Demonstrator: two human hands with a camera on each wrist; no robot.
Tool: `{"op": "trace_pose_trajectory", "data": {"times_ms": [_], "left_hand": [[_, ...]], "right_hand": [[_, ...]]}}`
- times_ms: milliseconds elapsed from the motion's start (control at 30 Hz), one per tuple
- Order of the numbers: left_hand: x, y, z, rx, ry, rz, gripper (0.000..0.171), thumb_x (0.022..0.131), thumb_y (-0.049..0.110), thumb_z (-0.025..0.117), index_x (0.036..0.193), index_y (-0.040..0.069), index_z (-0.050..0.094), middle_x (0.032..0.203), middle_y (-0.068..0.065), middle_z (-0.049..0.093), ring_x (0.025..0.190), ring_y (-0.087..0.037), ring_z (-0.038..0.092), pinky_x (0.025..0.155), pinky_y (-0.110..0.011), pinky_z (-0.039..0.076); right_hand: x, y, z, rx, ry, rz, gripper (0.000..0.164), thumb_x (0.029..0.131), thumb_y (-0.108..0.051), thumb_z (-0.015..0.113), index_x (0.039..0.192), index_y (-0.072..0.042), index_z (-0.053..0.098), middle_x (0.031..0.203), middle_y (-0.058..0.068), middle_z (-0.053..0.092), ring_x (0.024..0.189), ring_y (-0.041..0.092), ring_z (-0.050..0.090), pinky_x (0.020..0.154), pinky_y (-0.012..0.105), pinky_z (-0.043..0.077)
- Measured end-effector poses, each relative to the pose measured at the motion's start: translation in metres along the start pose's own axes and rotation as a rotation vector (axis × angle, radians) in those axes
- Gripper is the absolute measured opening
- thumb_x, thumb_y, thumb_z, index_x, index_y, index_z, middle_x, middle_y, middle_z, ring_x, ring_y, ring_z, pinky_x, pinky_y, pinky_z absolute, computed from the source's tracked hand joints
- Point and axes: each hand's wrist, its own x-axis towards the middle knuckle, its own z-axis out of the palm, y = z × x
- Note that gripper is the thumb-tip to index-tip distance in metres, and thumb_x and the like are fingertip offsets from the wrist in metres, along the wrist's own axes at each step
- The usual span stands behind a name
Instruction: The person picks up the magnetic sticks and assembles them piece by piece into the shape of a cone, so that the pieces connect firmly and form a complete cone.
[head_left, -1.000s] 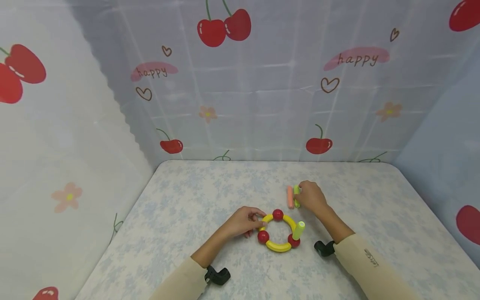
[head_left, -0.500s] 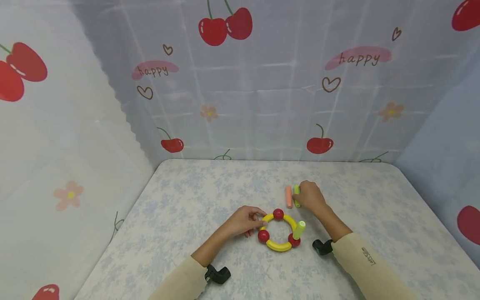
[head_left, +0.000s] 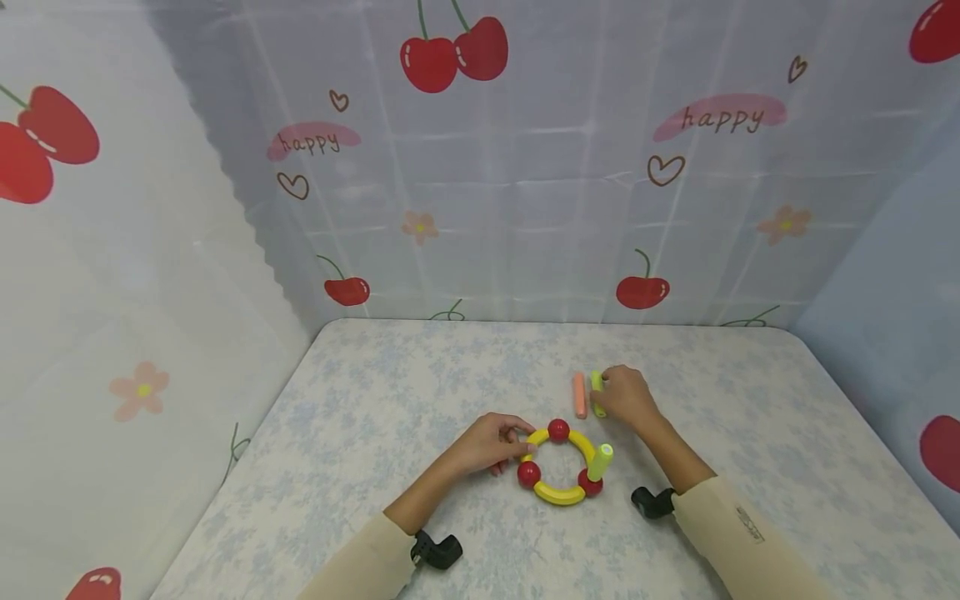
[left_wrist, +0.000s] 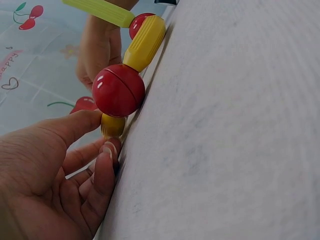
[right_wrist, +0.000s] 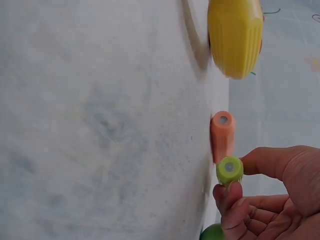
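A ring of yellow curved rods [head_left: 559,495] and red balls [head_left: 528,474] lies flat on the table. From one ball a light green rod [head_left: 600,462] stands up at a slight tilt. My left hand [head_left: 486,443] pinches the ring's left yellow rod [left_wrist: 113,126] between thumb and fingers. Beyond the ring, my right hand [head_left: 628,395] pinches a second green rod [right_wrist: 230,169] by thumb and fingertips; a grey disc shows at its end. Just left of it an orange rod [head_left: 580,395] lies on the table.
Part of a green ball [right_wrist: 213,232] shows below my right hand in the right wrist view; the head view hides it. The patterned tabletop [head_left: 405,375] ends at a curtain [head_left: 525,208] printed with cherries, with more curtain at both sides.
The gap between the orange rod and the pinched green rod has widened slightly. My right hand has shifted a little toward me. My left hand keeps its hold, and the ring stays in place.
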Motion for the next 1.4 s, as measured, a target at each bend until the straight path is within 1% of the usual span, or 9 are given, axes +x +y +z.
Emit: {"op": "trace_pose_trajectory", "data": {"times_ms": [67, 200, 300, 533, 633, 800, 1000, 1133, 1400], "left_hand": [[0.000, 0.001, 0.000, -0.002, -0.002, 0.003, 0.029, 0.093, 0.026, 0.076, 0.120, 0.016, 0.073, 0.074, 0.001, 0.066, 0.045, -0.013, 0.053, 0.042, -0.024, 0.048], [0.001, 0.001, 0.001, -0.004, -0.006, 0.009, 0.029, 0.093, 0.027, 0.076, 0.120, 0.015, 0.073, 0.074, 0.001, 0.066, 0.045, -0.013, 0.054, 0.042, -0.024, 0.048], [0.001, 0.001, 0.001, -0.003, -0.006, 0.014, 0.030, 0.093, 0.027, 0.076, 0.120, 0.014, 0.073, 0.074, 0.001, 0.066, 0.045, -0.013, 0.054, 0.041, -0.024, 0.048], [0.005, 0.001, 0.001, 0.003, -0.006, 0.019, 0.029, 0.093, 0.027, 0.076, 0.119, 0.014, 0.073, 0.074, 0.001, 0.065, 0.045, -0.013, 0.054, 0.042, -0.024, 0.047], [0.006, 0.002, 0.001, 0.003, -0.006, 0.029, 0.029, 0.093, 0.027, 0.076, 0.119, 0.014, 0.073, 0.075, 0.000, 0.065, 0.045, -0.013, 0.054, 0.042, -0.025, 0.048], [0.004, 0.000, 0.000, 0.017, -0.005, 0.006, 0.029, 0.093, 0.027, 0.077, 0.119, 0.014, 0.073, 0.074, 0.001, 0.064, 0.045, -0.013, 0.054, 0.042, -0.025, 0.047], [0.003, -0.003, -0.001, 0.027, 0.005, -0.003, 0.029, 0.092, 0.029, 0.077, 0.118, 0.017, 0.074, 0.075, 0.001, 0.065, 0.045, -0.013, 0.054, 0.042, -0.024, 0.047], [0.003, -0.002, 0.000, 0.018, 0.008, 0.005, 0.029, 0.092, 0.029, 0.077, 0.118, 0.017, 0.074, 0.075, 0.001, 0.065, 0.045, -0.014, 0.054, 0.042, -0.025, 0.047], [0.002, -0.002, 0.000, 0.009, 0.010, 0.007, 0.029, 0.092, 0.028, 0.077, 0.118, 0.016, 0.074, 0.075, 0.000, 0.065, 0.045, -0.014, 0.054, 0.042, -0.025, 0.047]], "right_hand": [[-0.003, 0.002, -0.001, 0.009, 0.014, -0.004, 0.047, 0.089, -0.015, 0.074, 0.123, 0.015, 0.063, 0.105, 0.024, 0.071, 0.081, 0.027, 0.062, 0.070, 0.039, 0.059], [-0.010, 0.002, -0.005, 0.048, 0.030, -0.024, 0.049, 0.090, -0.015, 0.074, 0.128, 0.014, 0.061, 0.074, 0.011, 0.069, 0.061, 0.019, 0.057, 0.055, 0.030, 0.052], [-0.017, 0.001, -0.009, 0.092, 0.043, -0.057, 0.049, 0.090, -0.013, 0.074, 0.129, 0.013, 0.060, 0.064, 0.005, 0.061, 0.054, 0.017, 0.052, 0.050, 0.028, 0.045], [-0.031, -0.005, -0.015, 0.165, 0.062, -0.131, 0.052, 0.091, -0.014, 0.075, 0.134, 0.010, 0.058, 0.073, 0.006, 0.062, 0.057, 0.017, 0.053, 0.052, 0.030, 0.046], [-0.034, -0.007, -0.016, 0.187, 0.079, -0.140, 0.052, 0.091, -0.014, 0.075, 0.135, 0.008, 0.058, 0.077, 0.007, 0.064, 0.058, 0.017, 0.055, 0.054, 0.030, 0.049], [-0.039, -0.011, -0.014, 0.267, 0.055, -0.135, 0.052, 0.092, -0.014, 0.075, 0.137, 0.005, 0.057, 0.082, 0.008, 0.065, 0.063, 0.018, 0.061, 0.058, 0.030, 0.054], [-0.038, -0.012, -0.012, 0.306, 0.051, -0.178, 0.053, 0.093, -0.014, 0.075, 0.140, 0.001, 0.056, 0.084, 0.006, 0.067, 0.064, 0.022, 0.063, 0.059, 0.028, 0.055], [-0.036, -0.012, -0.011, 0.330, 0.049, -0.222, 0.054, 0.093, -0.014, 0.075, 0.141, -0.001, 0.055, 0.084, 0.006, 0.068, 0.060, 0.019, 0.061, 0.058, 0.027, 0.055], [-0.038, -0.014, -0.011, 0.407, 0.017, -0.237, 0.054, 0.093, -0.013, 0.076, 0.141, -0.001, 0.055, 0.084, 0.005, 0.070, 0.062, 0.021, 0.066, 0.061, 0.031, 0.057]]}}
